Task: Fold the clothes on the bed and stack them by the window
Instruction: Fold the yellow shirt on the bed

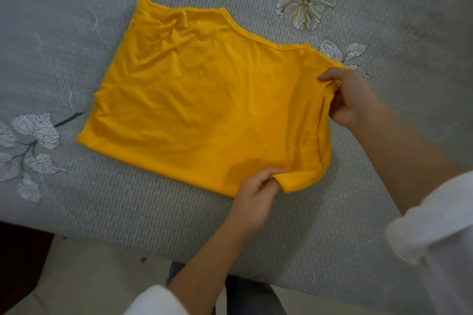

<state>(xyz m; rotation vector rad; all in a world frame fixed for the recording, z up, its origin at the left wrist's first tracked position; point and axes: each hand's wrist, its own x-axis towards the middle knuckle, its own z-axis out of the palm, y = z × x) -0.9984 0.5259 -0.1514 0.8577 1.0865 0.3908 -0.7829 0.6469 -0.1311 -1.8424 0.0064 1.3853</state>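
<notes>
one yellow shirt (204,100) lies across the middle of the frame on the grey bed (384,156), and from here i read it as partly folded: the outline is a rough rectangle with a neckline seam running along its upper right edge and no sleeve sticking out. my left hand (256,189), low and centre, has thumb and fingers closed on a small bunched fold at the shirt's near right corner. my right hand (353,97), at the right of the frame, grips the same side edge further up, fingers curled round the cloth. i judge the step in hand to be the next fold of this shirt, with that right side about to be carried over toward the left. that would call for lifting both corners together, keeping the edge taut between the hands, and laying it down square on the far side before smoothing the creases in the upper left. the window and any stack beside it are out of view, as are any other clothes, so i cannot say how far along the whole job is. what the underside layers look like is hidden, and the white sleeve (435,225) at the lower right is cut off by the frame.
</notes>
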